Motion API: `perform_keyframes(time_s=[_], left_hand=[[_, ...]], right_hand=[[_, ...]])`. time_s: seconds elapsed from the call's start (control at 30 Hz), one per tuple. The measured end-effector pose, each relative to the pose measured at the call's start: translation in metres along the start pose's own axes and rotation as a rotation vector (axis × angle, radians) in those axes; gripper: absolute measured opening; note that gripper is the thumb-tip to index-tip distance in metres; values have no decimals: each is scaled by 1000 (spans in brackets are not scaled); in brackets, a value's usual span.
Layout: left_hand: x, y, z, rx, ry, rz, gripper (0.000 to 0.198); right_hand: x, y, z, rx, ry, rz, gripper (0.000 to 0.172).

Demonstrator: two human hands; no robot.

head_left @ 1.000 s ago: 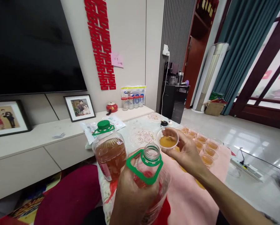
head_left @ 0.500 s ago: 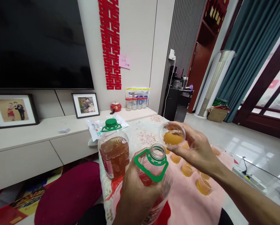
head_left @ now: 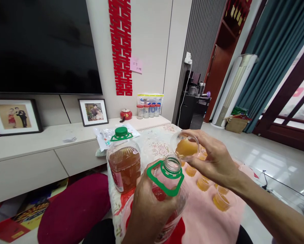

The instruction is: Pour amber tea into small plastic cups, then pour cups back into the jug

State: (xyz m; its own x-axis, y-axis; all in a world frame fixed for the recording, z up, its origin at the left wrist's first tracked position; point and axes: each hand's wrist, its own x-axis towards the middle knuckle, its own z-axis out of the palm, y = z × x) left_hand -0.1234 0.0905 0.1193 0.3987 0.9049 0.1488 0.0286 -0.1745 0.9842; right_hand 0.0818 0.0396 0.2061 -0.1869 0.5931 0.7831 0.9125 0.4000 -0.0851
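My left hand is wrapped round a large clear bottle with a green carry ring and an uncapped mouth. In my right hand is a clear plastic cup of amber liquid, tilted toward the bottle mouth and just above it. Several small cups of amber liquid stand on the pink cloth to the right, partly hidden by my right hand. A second bottle, green-capped and holding brown liquid, stands upright to the left.
Behind the table are a low cabinet with framed photos, a red pot and red-lidded jars. A maroon cushion lies at lower left. Plastic packaging rests beside the capped bottle.
The cup in my right hand has moved slightly left and tips further toward the bottle mouth. My left hand keeps its hold on the bottle.
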Motion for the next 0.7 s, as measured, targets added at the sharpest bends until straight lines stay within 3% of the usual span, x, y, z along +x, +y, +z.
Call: perform_keyframes(time_s=[0.3,0.5,0.7], left_hand=[[0,1,0,73,-1,93,59],[-1,6,2,-2,4,49,59],[0,7,2,29,7,103,50]], right_hand=[[6,-4,-7,-61,-12,-87,61],[11,-6,-9,-89,-12,-150,56],[11,-6,-12,-97,-23,-180,53]])
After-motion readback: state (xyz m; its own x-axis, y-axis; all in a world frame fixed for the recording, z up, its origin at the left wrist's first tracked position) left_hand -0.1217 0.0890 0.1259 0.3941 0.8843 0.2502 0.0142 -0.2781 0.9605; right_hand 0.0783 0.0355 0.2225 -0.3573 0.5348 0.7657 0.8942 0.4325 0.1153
